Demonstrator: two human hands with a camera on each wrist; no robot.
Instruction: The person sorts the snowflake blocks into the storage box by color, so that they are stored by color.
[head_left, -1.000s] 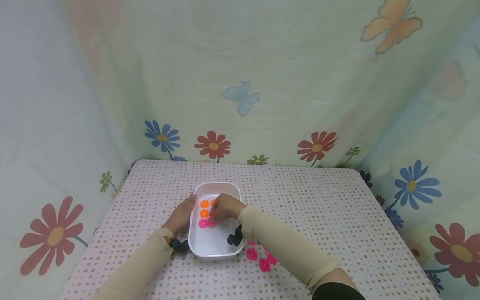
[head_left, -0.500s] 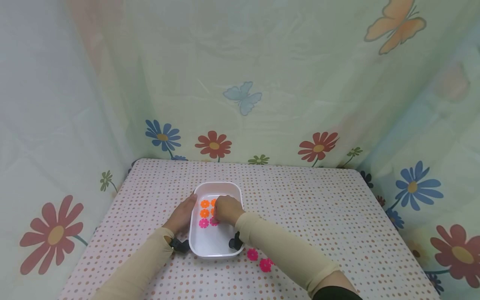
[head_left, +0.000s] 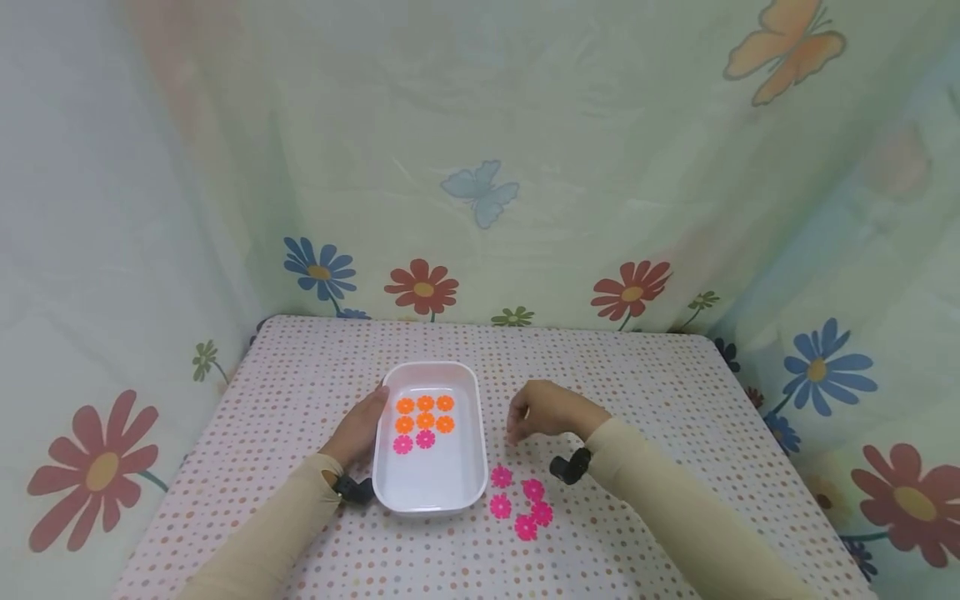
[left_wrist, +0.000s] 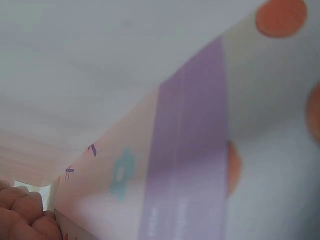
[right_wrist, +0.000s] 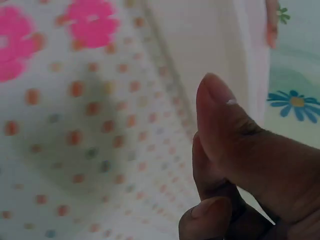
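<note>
A white rectangular tray [head_left: 430, 483] lies on the spotted table. Inside it, several orange flower-shaped pieces [head_left: 425, 421] form two rows, with two pink flower-shaped pieces [head_left: 403, 445] in a row below. My left hand [head_left: 362, 429] holds the tray by its left side, thumb at the rim; curled fingers [left_wrist: 25, 212] show at the lower left of the left wrist view. My right hand [head_left: 551, 410] is over the table to the right of the tray, holding nothing. Its thumb [right_wrist: 220, 120] and fingers are loosely bent in the right wrist view.
Several loose pink flower-shaped pieces [head_left: 527, 527] lie on the table, right of the tray's near end and in front of my right hand. The dotted table cover [head_left: 637, 400] reaches a floral curtain [head_left: 360, 167] at the back and sides.
My right hand has let go of a pink flower-shaped piece in the tray, then lifted out and moved right over the table. My left hand stays at the tray's left side.
</note>
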